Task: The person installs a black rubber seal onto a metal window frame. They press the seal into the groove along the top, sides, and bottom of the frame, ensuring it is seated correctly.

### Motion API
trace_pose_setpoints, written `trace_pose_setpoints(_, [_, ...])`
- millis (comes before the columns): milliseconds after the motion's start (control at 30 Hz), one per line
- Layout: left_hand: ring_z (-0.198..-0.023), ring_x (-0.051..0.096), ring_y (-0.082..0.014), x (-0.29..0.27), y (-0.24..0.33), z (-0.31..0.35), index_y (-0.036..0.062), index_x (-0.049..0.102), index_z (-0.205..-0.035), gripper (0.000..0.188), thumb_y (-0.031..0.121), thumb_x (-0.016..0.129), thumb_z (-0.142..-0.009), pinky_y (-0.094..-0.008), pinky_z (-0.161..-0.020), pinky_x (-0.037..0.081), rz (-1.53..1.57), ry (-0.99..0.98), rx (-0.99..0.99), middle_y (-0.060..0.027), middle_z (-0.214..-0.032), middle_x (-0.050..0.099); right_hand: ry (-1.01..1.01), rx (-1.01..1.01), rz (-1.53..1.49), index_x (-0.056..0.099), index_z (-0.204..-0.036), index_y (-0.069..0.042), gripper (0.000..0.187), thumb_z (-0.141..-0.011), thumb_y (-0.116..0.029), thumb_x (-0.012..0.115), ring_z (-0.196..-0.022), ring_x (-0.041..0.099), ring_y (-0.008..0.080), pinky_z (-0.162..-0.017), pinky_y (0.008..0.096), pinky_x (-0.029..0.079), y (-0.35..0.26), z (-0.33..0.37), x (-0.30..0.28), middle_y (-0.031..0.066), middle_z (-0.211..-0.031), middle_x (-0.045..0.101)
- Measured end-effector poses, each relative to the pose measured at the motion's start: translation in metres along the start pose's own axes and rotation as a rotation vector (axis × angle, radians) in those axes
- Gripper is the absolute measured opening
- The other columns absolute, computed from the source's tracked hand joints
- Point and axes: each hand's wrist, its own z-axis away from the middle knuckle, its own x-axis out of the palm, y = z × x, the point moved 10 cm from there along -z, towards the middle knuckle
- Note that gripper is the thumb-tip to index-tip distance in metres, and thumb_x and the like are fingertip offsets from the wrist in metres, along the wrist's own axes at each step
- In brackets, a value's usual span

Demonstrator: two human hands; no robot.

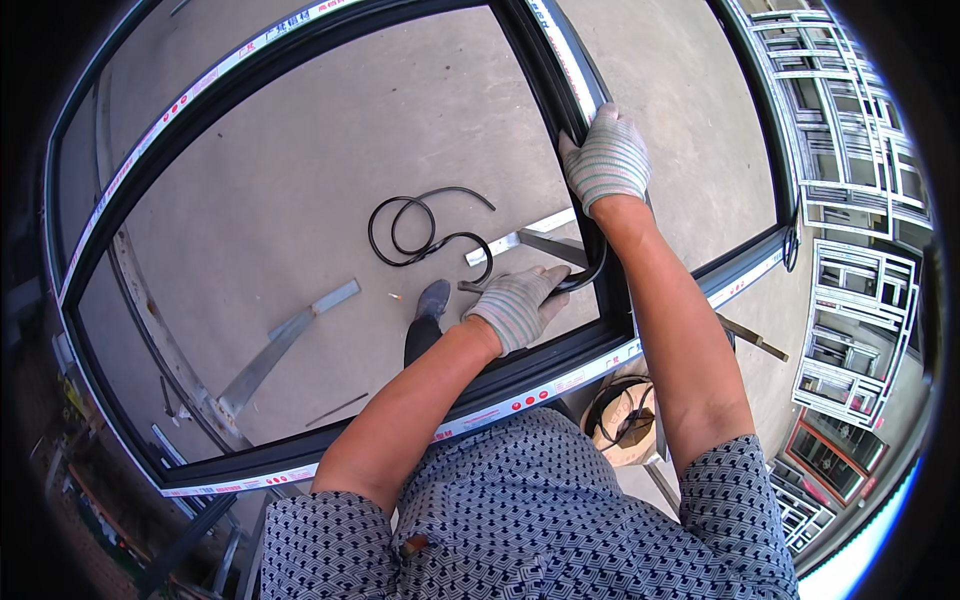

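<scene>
A large black window frame (545,352), with printed protective film along its edges, lies before me and is split by a middle bar (553,80). My right hand (610,160), in a striped knit glove, is closed around that bar, its thumb on the inner black edge. A black rubber sealing strip (603,262) curves down from the bar to my left hand (515,308). The left hand, gloved alike, grips the strip near the frame's lower inside corner. The strip's free length loops below, inside the opening. What lies under my right palm is hidden.
Grey metal stand supports (290,330) show through the opening, with my shoe (433,299) on the concrete floor (300,180). A round cardboard reel (622,425) holding black strip stands below the frame's near edge. Several white frames (860,330) are stacked at the right.
</scene>
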Motion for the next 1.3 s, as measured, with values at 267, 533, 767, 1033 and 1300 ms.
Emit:
trace_pose_setpoints(267, [-0.129,0.063,-0.0441,-0.003,0.003,0.002,0.0074,0.055,-0.152,0.054,0.04,0.053,-0.109,-0.0503,-0.111,0.049,0.002,-0.021,-0.046,-0.0271,-0.14,0.064,0.006,-0.013,0.0,0.062,-0.127,0.004,0.065,-0.086,-0.04,0.086,-0.11,0.074,0.0389,-0.098,0.0465,0.06,-0.007,-0.008,-0.001,0.0246,-0.116,0.074])
trace_pose_setpoints(533, [-0.128,0.063,-0.0432,0.0,0.003,0.006,0.0074,0.054,-0.153,0.054,0.041,0.052,-0.109,-0.0502,-0.11,0.049,-0.022,0.025,-0.034,-0.0268,-0.139,0.065,0.02,-0.047,0.025,0.061,-0.13,0.005,0.068,-0.089,-0.045,0.083,-0.112,0.074,0.0383,-0.098,0.0465,0.061,-0.014,-0.014,0.0,0.025,-0.12,0.073])
trace_pose_setpoints(767, [-0.123,0.065,-0.0437,0.005,-0.003,0.004,0.0036,0.056,-0.149,0.053,0.037,0.055,-0.109,-0.0491,-0.108,0.05,0.031,0.088,-0.001,-0.0267,-0.132,0.067,0.01,-0.049,0.036,0.063,-0.13,0.005,0.068,-0.09,-0.046,0.082,-0.113,0.073,0.0375,-0.098,0.0464,0.06,-0.021,-0.02,0.0,0.0238,-0.12,0.073])
trace_pose_setpoints(1033, [-0.126,0.064,-0.0428,0.0,-0.001,0.007,0.0046,0.056,-0.15,0.053,0.037,0.056,-0.109,-0.0469,-0.109,0.05,0.043,0.055,-0.046,-0.0259,-0.134,0.066,0.049,-0.073,0.037,0.067,-0.126,0.005,0.062,-0.091,-0.045,0.079,-0.113,0.074,0.0368,-0.098,0.0455,0.06,-0.03,-0.037,-0.003,0.0234,-0.118,0.075])
trace_pose_setpoints(1300, [-0.127,0.064,-0.0427,-0.007,0.001,0.013,0.0067,0.059,-0.149,0.05,0.036,0.059,-0.108,-0.0469,-0.112,0.048,0.047,0.102,-0.061,-0.0257,-0.132,0.068,0.112,-0.161,-0.003,0.065,-0.124,0.005,0.059,-0.092,-0.043,0.079,-0.106,0.076,0.0419,-0.094,0.0486,0.061,-0.044,-0.059,0.0,0.0295,-0.114,0.075])
